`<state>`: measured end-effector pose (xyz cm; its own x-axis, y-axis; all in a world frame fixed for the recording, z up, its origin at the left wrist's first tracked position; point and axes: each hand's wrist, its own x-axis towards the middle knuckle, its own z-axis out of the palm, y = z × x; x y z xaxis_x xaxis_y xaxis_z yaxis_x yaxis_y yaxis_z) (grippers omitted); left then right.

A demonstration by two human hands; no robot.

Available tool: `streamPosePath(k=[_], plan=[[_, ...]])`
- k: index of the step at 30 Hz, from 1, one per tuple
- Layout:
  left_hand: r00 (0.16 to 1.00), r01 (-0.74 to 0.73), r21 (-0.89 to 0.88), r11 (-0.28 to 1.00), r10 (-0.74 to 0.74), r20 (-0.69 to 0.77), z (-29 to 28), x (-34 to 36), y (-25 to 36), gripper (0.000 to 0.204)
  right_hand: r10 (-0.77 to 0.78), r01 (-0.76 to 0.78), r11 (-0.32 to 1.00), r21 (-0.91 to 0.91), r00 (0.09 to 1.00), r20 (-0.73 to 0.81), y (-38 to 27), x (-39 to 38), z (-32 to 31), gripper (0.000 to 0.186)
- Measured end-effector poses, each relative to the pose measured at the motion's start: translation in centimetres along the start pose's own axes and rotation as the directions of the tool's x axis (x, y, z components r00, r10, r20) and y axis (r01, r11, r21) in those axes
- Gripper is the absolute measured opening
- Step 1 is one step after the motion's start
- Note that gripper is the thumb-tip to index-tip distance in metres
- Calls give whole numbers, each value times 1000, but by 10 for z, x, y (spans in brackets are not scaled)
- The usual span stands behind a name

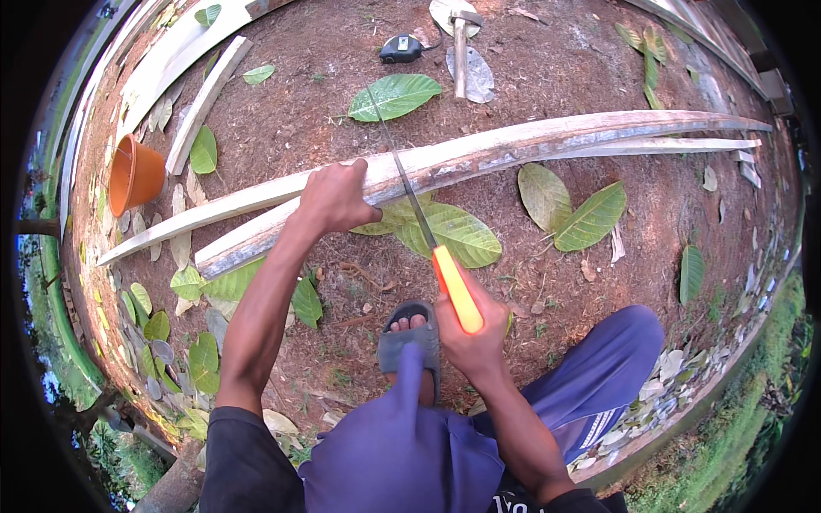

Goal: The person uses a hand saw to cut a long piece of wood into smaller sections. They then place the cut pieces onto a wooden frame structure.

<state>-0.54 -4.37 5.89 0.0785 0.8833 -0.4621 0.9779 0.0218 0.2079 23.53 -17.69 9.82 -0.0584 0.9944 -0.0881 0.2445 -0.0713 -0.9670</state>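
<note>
A hand saw with an orange and yellow handle is in my right hand, fingers wrapped round the grip. Its thin dark blade lies across a long wooden beam, pointing away from me and to the left. My left hand grips the same beam from above, just left of the blade, the thumb on its near side. Beneath the beam, a second, thinner wooden strip crosses at a slant and shows at both ends. I cannot tell how deep the blade sits in the wood.
Beyond the beam lie a black tape measure and a hammer with a wooden handle. An orange pot stands at the left beside a short plank. Large green leaves litter the brown soil. My sandalled foot is below the beam.
</note>
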Motion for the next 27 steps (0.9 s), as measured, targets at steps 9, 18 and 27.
streamPosePath(k=[9, 18, 27], plan=[[999, 34, -39, 999, -33, 33, -1, -12, 15, 56, -50, 71, 978, -194, 993, 109, -13, -98, -68, 53], [1000, 15, -18, 1000, -15, 7, 17, -30, 20, 55, 53, -18, 979, -203, 984, 173, -15, -109, -88, 54], [998, 42, -51, 998, -39, 59, 14, -27, 17, 56, 48, -24, 987, -161, 988, 144, -15, -117, -81, 55]])
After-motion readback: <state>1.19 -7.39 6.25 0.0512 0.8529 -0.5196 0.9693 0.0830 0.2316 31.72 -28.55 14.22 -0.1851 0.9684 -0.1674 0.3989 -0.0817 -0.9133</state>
